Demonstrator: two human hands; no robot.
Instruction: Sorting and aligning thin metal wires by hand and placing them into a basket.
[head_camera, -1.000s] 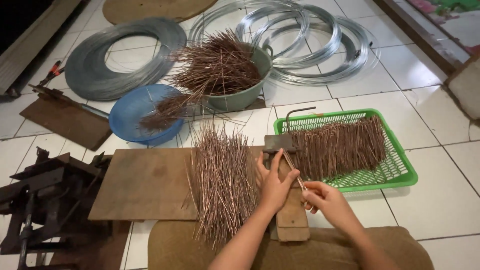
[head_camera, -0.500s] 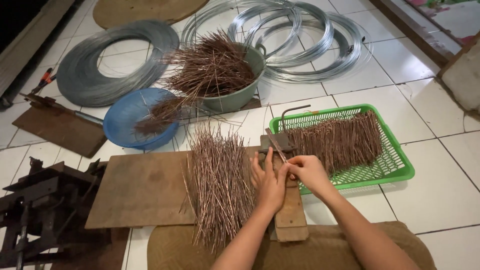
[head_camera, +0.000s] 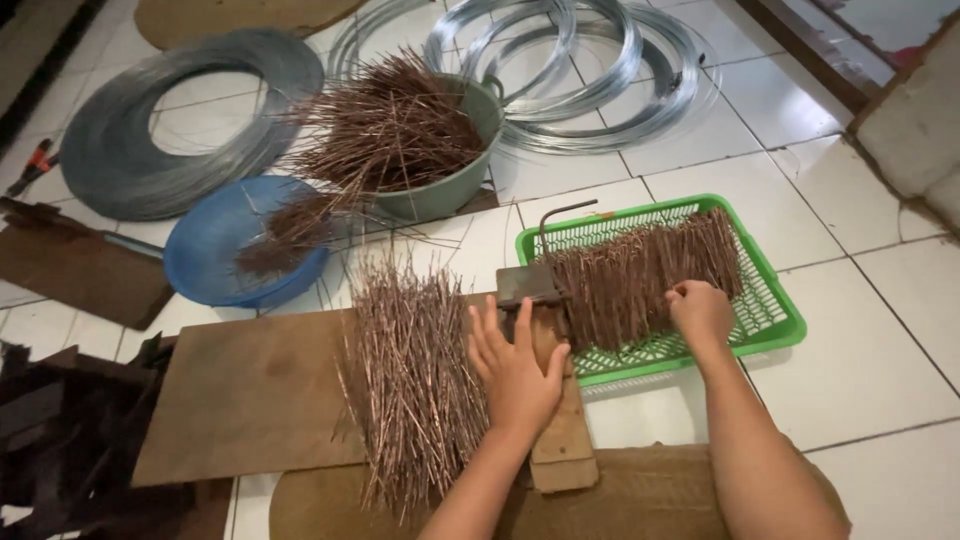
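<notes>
Nearest the camera, the left hand now lies flat with fingers spread open on the narrow wooden block, its fingertips close to the small dark metal jig at the block's far end; half a second ago both hands were bunched together at that jig, working a single piece of wire. Just left of this hand the loose pile of straight copper-coloured wire pieces rests across a brown board, seemingly unmoved. The right hand has swung out to the right and now sits over the green plastic basket, its fingers curled down among the row of finished wire pieces lying there (whether it still pinches one or has already let go cannot be told from this angle). The shift suggests one piece has just left the jig for the basket, while the left hand stands near the pile. Farther off, a blue dish and a grey-green basin hold more cut wire, and beyond them coils of grey and bright steel wire lie on the white tiled floor.
</notes>
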